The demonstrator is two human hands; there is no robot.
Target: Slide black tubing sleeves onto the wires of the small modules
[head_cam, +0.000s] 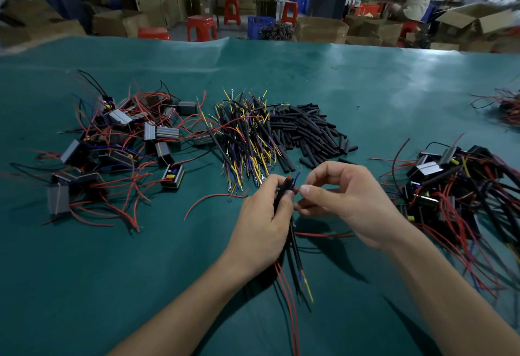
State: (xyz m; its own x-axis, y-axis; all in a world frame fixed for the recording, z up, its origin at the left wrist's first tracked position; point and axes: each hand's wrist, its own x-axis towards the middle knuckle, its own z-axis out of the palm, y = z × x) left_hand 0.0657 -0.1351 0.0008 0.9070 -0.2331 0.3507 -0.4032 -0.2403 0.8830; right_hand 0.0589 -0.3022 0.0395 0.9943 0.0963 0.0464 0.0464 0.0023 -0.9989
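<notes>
Over the green table [365, 88], near its front edge, the left hand [261, 229] has its grip curled round a black tubing sleeve [294, 246] together with a bundle of wires [292, 181]. The sleeve's long axis runs almost straight toward and away from the person, tilted slightly, its upper end at the fingertips and its lower end pointing back toward the body. From the upper end short red and blue wire tips stick up and away; below the hand two red wires [289, 299] trail toward the near edge, and a yellow and blue pair shows out of the sleeve's bottom end. The right hand [346, 200] is just beside the left, thumb and forefinger pinched together at the wire tips (whether they actually hold a strand cannot be told). One heap of loose black sleeves [312, 130] lies beyond the hands, too many to count, touching a heap of sleeved yellow and blue leads [244, 136]. One pile of small modules [121, 141] with red wires sits at left, another pile [455, 184] at right.
</notes>
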